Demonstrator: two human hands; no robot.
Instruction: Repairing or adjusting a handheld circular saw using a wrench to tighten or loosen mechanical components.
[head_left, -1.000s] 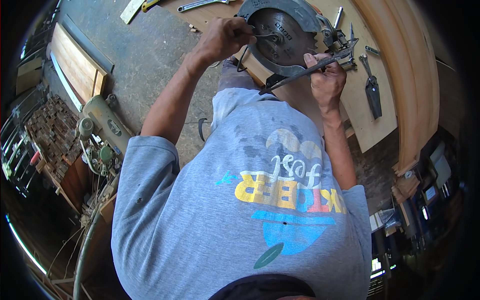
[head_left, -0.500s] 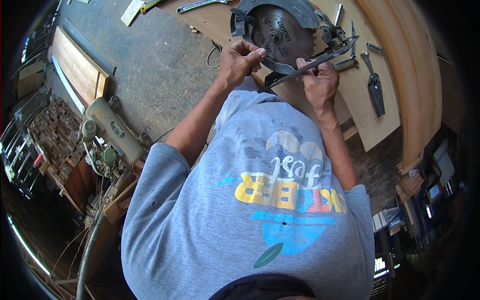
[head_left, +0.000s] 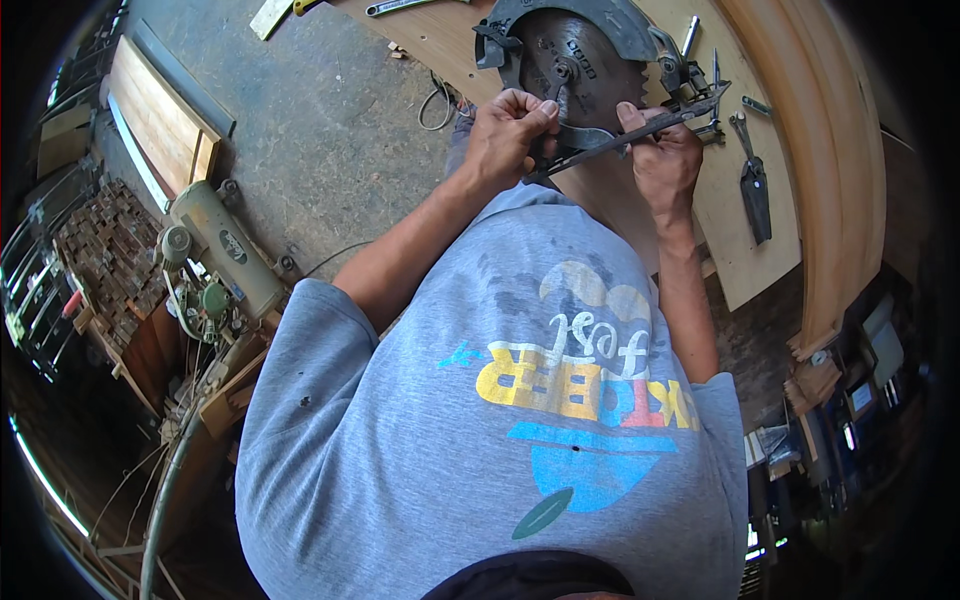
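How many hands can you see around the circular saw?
2. The left hand pinches a slim wrench by the center of the saw blade; the right hand grips the dark base plate, farther right. No other hands show.

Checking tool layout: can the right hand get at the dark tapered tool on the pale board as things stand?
Probably yes: only bare pale board shows between the right hand and the dark tapered tool, though it'd likely have to release the saw base plate.

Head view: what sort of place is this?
Probably a woodworking shop: a circular saw, a light wooden panel at left, and what looks like an air compressor.
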